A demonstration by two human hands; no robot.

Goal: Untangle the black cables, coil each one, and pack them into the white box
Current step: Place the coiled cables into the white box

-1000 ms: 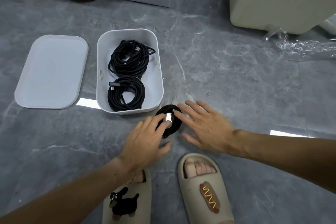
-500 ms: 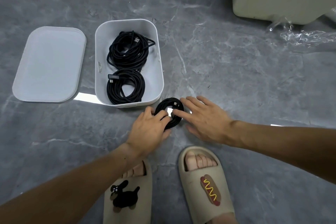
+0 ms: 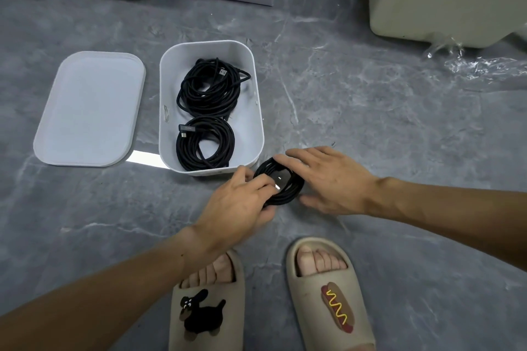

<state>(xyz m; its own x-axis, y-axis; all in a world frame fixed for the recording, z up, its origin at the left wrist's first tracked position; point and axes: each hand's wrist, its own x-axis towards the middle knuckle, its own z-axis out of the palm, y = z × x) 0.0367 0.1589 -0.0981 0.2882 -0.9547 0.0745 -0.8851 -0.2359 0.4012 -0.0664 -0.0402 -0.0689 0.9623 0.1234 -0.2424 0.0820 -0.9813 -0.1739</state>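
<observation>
Far out to the left of the left hand (image 3: 236, 202), the white lid (image 3: 88, 108) lies flat on the grey marbled floor (image 3: 370, 128), just beside the white box (image 3: 256, 111) and apart from it. The box stands open just beyond the left hand's fingertips, and it holds two black coiled cables: the far coil (image 3: 209, 88), with a USB plug showing on top, lies at the end away from the hands, and the near coil (image 3: 205, 144), with a connector at its left side, lies at the end closest to them; the two coils touch in the middle. The left hand reaches in from the lower left, its fingers curled over the left side of a third coiled cable (image 3: 281, 182), which lies on the floor outside the box, close against its near right corner; whether the thumb goes underneath cannot be told. The right hand (image 3: 330, 179) comes in from the right with straight, slightly spread fingers laid over the far right rim of that same coil, thumb stretched out low near the floor. Below the hands, nearer the person, are two beige slides: the dog slide (image 3: 206, 310) under the left forearm and the hot-dog slide (image 3: 328, 293) to its right.
</observation>
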